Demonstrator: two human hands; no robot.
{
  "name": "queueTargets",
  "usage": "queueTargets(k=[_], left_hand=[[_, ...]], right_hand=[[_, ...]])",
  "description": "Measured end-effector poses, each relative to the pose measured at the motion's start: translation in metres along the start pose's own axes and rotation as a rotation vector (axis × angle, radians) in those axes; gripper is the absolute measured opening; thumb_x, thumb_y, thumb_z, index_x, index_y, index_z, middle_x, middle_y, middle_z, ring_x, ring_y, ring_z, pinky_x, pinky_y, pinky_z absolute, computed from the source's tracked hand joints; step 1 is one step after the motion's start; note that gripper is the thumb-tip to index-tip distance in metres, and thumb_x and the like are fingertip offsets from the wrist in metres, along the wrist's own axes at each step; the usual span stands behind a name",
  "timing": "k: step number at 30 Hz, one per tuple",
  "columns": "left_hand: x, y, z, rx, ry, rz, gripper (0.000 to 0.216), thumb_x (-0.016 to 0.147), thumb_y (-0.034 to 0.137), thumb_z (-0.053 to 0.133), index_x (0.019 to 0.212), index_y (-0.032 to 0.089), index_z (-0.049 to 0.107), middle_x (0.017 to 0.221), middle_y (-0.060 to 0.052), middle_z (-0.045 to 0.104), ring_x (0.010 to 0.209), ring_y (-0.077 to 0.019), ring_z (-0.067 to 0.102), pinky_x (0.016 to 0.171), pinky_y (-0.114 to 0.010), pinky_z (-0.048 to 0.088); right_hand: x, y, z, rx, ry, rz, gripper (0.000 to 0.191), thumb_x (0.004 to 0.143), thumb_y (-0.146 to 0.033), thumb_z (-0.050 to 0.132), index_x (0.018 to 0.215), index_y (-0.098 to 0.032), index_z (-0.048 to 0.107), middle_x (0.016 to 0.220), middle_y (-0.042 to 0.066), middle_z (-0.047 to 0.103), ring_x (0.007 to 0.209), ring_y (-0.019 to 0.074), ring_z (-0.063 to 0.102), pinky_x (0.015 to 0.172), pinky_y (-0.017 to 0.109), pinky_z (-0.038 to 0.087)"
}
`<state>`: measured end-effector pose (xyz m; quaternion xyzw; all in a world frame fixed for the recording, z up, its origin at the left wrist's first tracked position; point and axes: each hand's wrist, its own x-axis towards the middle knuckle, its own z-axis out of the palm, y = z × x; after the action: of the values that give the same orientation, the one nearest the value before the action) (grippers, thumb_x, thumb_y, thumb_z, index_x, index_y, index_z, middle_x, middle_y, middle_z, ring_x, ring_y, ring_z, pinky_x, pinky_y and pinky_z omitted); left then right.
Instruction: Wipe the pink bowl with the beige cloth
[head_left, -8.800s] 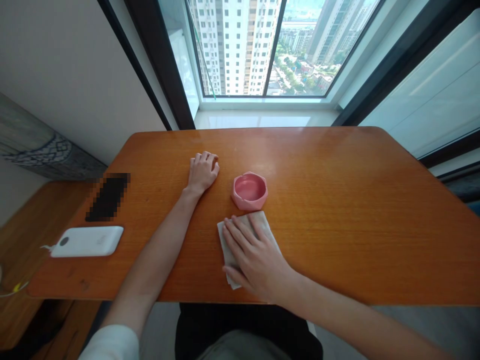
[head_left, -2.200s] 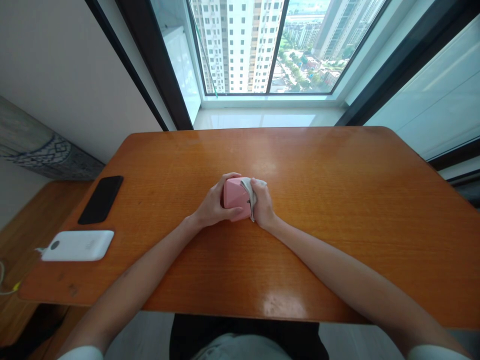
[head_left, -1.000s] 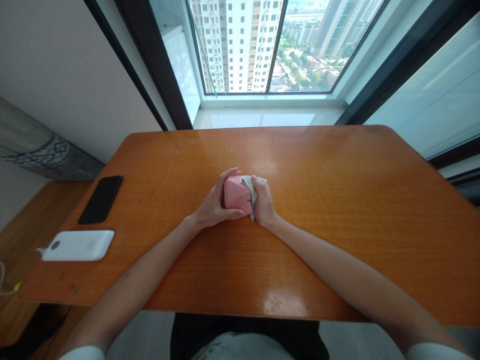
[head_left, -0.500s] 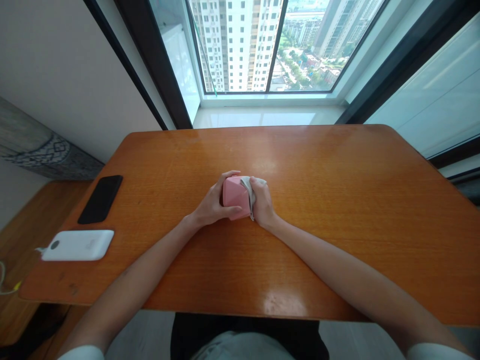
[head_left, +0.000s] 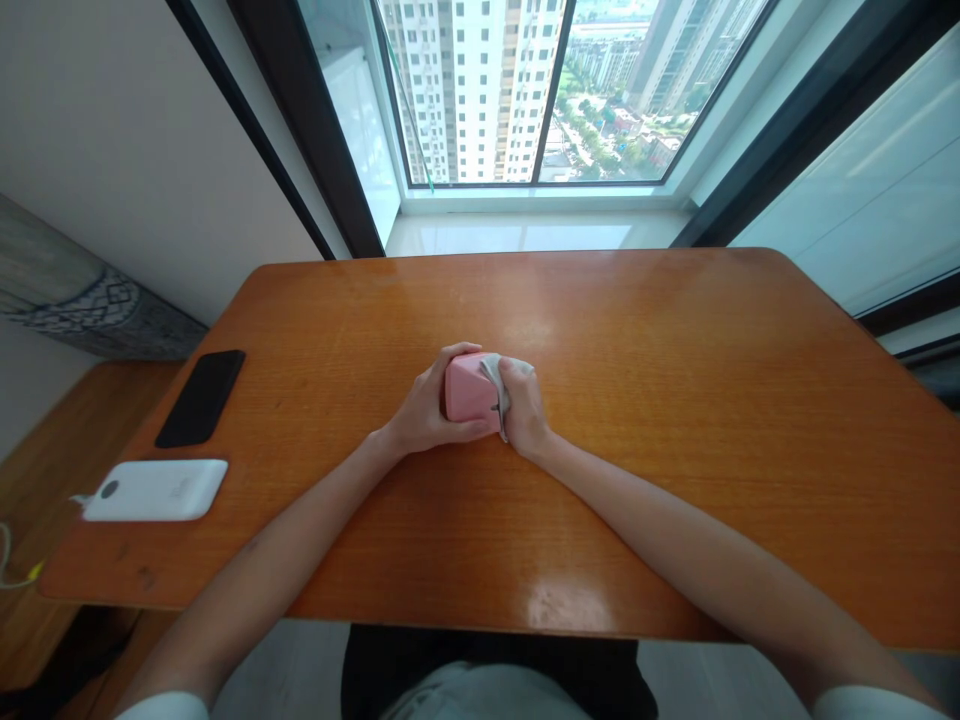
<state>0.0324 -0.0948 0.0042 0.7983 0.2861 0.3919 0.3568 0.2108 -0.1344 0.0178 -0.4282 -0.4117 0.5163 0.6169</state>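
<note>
A small pink faceted bowl (head_left: 469, 392) is tipped on its side over the middle of the orange wooden table (head_left: 675, 400), its underside turned toward me. My left hand (head_left: 424, 410) is wrapped round its left side, thumb below, fingers over the top. Pressed against the bowl's right side and opening, my right hand (head_left: 523, 405) is closed on a pale grey cloth (head_left: 497, 380), which is bunched up there. The bowl's inside is hidden.
A black phone (head_left: 201, 396) lies near the table's left edge, with a white power bank (head_left: 156, 490) and its cable just in front of it. A lower wooden surface (head_left: 45, 470) stands to the left. Large windows rise behind the table.
At first the bowl stood upright with my right hand flat on the cloth and my left hand apart. Now both hands hold the tipped bowl; over the last second it only turned slightly.
</note>
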Motion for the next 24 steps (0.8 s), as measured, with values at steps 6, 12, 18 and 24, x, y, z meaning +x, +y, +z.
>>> queueTargets(k=[6,12,18,24], left_hand=[[-0.001,-0.008,-0.003,0.097,-0.021,0.199,0.132,0.066,0.069,0.103,0.171,0.037,0.029,0.179,-0.021,0.033,0.163,-0.0459,0.043,0.128,-0.066,0.047],[0.000,0.002,-0.006,0.227,-0.019,0.224,0.112,0.068,0.054,0.105,0.161,0.035,0.045,0.163,-0.018,0.053,0.149,-0.0413,0.059,0.120,-0.058,0.056],[-0.002,-0.002,-0.003,0.025,-0.034,-0.022,0.106,0.076,0.069,0.094,0.162,0.030,0.044,0.146,-0.014,0.067,0.115,-0.0325,0.076,0.099,-0.048,0.064],[-0.001,-0.004,-0.007,0.209,-0.051,0.251,0.128,0.067,0.061,0.105,0.171,0.038,0.033,0.179,-0.020,0.034,0.162,-0.0464,0.045,0.126,-0.066,0.049]], right_hand=[[0.008,-0.001,0.002,0.103,0.077,0.066,0.053,0.091,-0.071,0.070,0.069,-0.024,0.060,0.065,-0.002,0.053,0.061,0.0135,0.044,0.055,0.027,0.041],[0.009,-0.001,0.001,0.075,0.067,0.023,0.057,0.091,-0.074,0.069,0.066,-0.024,0.056,0.064,-0.003,0.052,0.061,0.0138,0.043,0.056,0.029,0.041],[0.002,0.002,-0.002,-0.010,0.003,0.005,0.058,0.095,-0.075,0.064,0.070,-0.023,0.061,0.065,-0.002,0.054,0.060,0.0135,0.043,0.058,0.029,0.039],[0.013,0.007,-0.003,0.097,0.042,0.045,0.057,0.095,-0.072,0.066,0.066,-0.024,0.056,0.063,-0.004,0.050,0.058,0.0124,0.039,0.054,0.028,0.037]])
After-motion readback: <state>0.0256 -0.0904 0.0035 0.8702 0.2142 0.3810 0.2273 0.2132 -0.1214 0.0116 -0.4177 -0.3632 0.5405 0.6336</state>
